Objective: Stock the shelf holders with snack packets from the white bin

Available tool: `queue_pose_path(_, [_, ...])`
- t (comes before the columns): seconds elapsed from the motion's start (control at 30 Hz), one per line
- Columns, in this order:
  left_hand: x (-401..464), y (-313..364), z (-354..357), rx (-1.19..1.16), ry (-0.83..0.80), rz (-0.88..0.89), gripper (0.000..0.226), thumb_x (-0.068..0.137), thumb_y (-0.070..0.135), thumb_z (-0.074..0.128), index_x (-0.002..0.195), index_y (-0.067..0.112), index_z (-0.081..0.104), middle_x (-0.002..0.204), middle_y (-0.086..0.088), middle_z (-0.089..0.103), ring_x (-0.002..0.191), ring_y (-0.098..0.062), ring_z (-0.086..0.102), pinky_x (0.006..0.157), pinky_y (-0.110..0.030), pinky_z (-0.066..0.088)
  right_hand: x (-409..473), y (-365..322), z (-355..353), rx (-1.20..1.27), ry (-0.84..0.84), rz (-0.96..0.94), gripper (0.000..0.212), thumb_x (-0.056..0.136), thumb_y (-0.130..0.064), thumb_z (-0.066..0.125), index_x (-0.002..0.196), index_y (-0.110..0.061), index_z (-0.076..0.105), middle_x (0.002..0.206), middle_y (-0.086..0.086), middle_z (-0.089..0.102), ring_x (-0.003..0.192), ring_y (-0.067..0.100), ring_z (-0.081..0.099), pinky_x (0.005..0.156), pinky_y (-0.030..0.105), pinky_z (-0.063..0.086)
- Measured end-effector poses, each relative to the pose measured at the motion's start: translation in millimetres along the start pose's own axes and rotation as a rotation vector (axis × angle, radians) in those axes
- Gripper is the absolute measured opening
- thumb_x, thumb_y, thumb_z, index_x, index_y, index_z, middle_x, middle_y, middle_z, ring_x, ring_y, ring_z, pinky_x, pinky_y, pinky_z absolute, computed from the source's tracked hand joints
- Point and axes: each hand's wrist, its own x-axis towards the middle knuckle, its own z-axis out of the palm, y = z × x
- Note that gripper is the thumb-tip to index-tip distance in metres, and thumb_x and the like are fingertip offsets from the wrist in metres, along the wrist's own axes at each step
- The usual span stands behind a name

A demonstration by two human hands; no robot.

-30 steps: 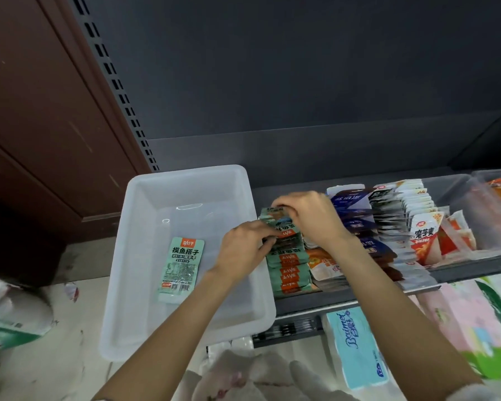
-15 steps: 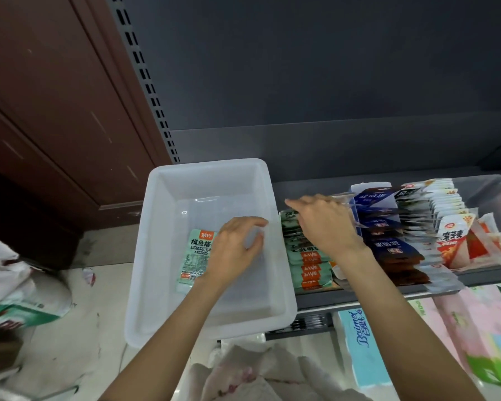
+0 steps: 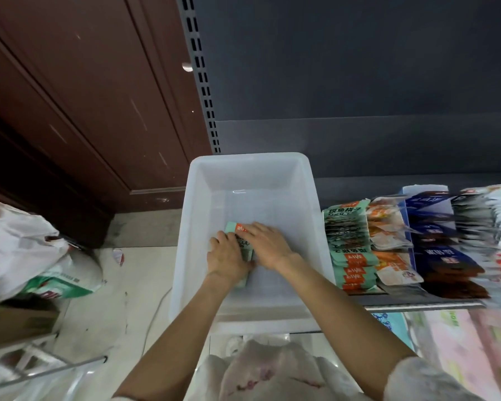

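The white bin (image 3: 248, 175) stands at the shelf's left end. One green snack packet (image 3: 246, 245) lies on its floor, mostly covered by both hands. My left hand (image 3: 225, 259) lies over the packet's left side, its thumb curled against the lower edge. My right hand (image 3: 269, 246) lays straight fingers on the packet's top right. To the right of the bin, a row of the same green packets (image 3: 350, 250) stands in a shelf holder.
Further holders to the right carry orange packets (image 3: 388, 235), dark blue packets (image 3: 436, 244) and white packets (image 3: 480, 218). Tissue packs (image 3: 457, 337) fill the shelf below. Plastic bags (image 3: 26, 250) lie on the floor at left, by a brown door (image 3: 84, 96).
Both hands left the green row on the shelf and went into the bin. The left arrived first, then the right. Both now lie on the single packet.
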Motion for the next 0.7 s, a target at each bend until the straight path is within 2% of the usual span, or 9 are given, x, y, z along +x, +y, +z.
queue_pose_path(0.07, [2.8, -0.9, -2.6, 0.044, -0.013, 0.053, 0.066, 0.083, 0.050, 0.057, 0.130, 0.008, 0.037, 0.124, -0.010, 0.040, 0.115, -0.027, 0.041, 0.093, -0.032, 0.039, -1.1, 1.7, 4.7, 0.015, 0.032, 0.025, 0.065, 0.090, -0.007, 0.052, 0.148, -0.021, 0.027, 0.153, -0.002, 0.027, 0.140, 0.022, 0.023, 0.110, 0.033, 0.022])
queue_pose_path(0.13, [-2.1, -3.2, -12.0, 0.058, -0.049, 0.102, 0.051, 0.091, 0.040, 0.048, 0.131, 0.009, 0.041, 0.125, -0.011, 0.047, 0.114, -0.028, 0.047, 0.091, -0.033, 0.040, -5.8, 4.2, 5.2, -0.001, 0.110, 0.021, 0.052, 0.091, -0.006, 0.047, 0.141, -0.020, 0.040, 0.143, 0.001, 0.042, 0.130, 0.026, 0.035, 0.104, 0.034, 0.029])
queue_pose_path(0.23, [-19.7, -13.1, -34.7, -0.053, -0.061, 0.222, 0.031, 0.096, 0.027, 0.040, 0.125, 0.018, 0.049, 0.114, -0.010, 0.062, 0.101, -0.032, 0.059, 0.079, -0.034, 0.044, -22.0, 9.3, -11.7, 0.106, 0.284, 0.013, 0.026, 0.087, -0.009, 0.054, 0.109, -0.016, 0.066, 0.113, 0.001, 0.062, 0.111, 0.026, 0.048, 0.090, 0.033, 0.040])
queue_pose_path(0.3, [-31.9, -19.4, -52.3, -0.298, -0.037, 0.367, 0.019, 0.097, 0.024, 0.044, 0.112, 0.020, 0.057, 0.096, -0.010, 0.068, 0.085, -0.028, 0.065, 0.069, -0.032, 0.049, -44.7, 11.8, -35.6, 0.257, 0.488, 0.016, 0.011, 0.080, -0.013, 0.067, 0.091, -0.014, 0.070, 0.100, -0.001, 0.066, 0.101, 0.023, 0.053, 0.084, 0.033, 0.045])
queue_pose_path(0.4, [-49.2, -12.0, -87.9, -0.821, -0.023, 0.490, 0.009, 0.093, 0.021, 0.057, 0.090, 0.028, 0.063, 0.080, 0.007, 0.069, 0.070, -0.006, 0.064, 0.059, -0.020, 0.049, -95.7, 18.9, -80.5, 0.606, 0.623, 0.073, 0.014, 0.079, -0.017, 0.074, 0.091, -0.013, 0.068, 0.089, -0.009, 0.067, 0.084, 0.008, 0.061, 0.075, 0.023, 0.049])
queue_pose_path(0.47, [-54.1, 4.5, -106.2, -0.952, 0.003, 0.571, 0.011, 0.090, 0.020, 0.061, 0.084, 0.029, 0.064, 0.079, 0.012, 0.070, 0.069, -0.004, 0.065, 0.059, -0.020, 0.051, -129.9, 24.7, -102.9, 0.798, 0.561, 0.079, 0.021, 0.080, -0.017, 0.074, 0.100, -0.015, 0.066, 0.091, -0.017, 0.067, 0.083, -0.003, 0.063, 0.074, 0.014, 0.050])
queue_pose_path(0.53, [-56.8, 29.1, -115.2, -0.995, 0.006, 0.641, 0.010, 0.088, 0.020, 0.064, 0.084, 0.028, 0.066, 0.082, 0.013, 0.071, 0.074, -0.005, 0.067, 0.063, -0.023, 0.054, -154.4, 33.1, -110.6, 0.832, 0.557, 0.085, 0.021, 0.082, -0.019, 0.071, 0.103, -0.019, 0.065, 0.096, -0.015, 0.069, 0.084, -0.002, 0.065, 0.072, 0.018, 0.054])
queue_pose_path(0.63, [-59.1, 67.5, -120.8, -1.039, 0.209, 0.732, 0.014, 0.084, 0.016, 0.069, 0.094, 0.025, 0.066, 0.091, 0.016, 0.069, 0.082, 0.000, 0.065, 0.073, -0.020, 0.053, -182.6, 49.0, -114.6, 0.766, 0.867, 0.141, 0.015, 0.085, -0.013, 0.066, 0.094, -0.025, 0.065, 0.089, -0.014, 0.068, 0.074, 0.005, 0.067, 0.065, 0.025, 0.057])
queue_pose_path(0.7, [-53.9, 85.8, -119.1, -1.106, 0.369, 0.692, 0.021, 0.088, 0.015, 0.065, 0.107, 0.023, 0.062, 0.100, 0.014, 0.066, 0.089, 0.001, 0.062, 0.079, -0.015, 0.049, -202.1, 66.6, -118.4, 0.782, 1.108, 0.221, 0.020, 0.088, -0.007, 0.063, 0.091, -0.027, 0.063, 0.085, -0.016, 0.068, 0.077, 0.007, 0.068, 0.070, 0.024, 0.057])
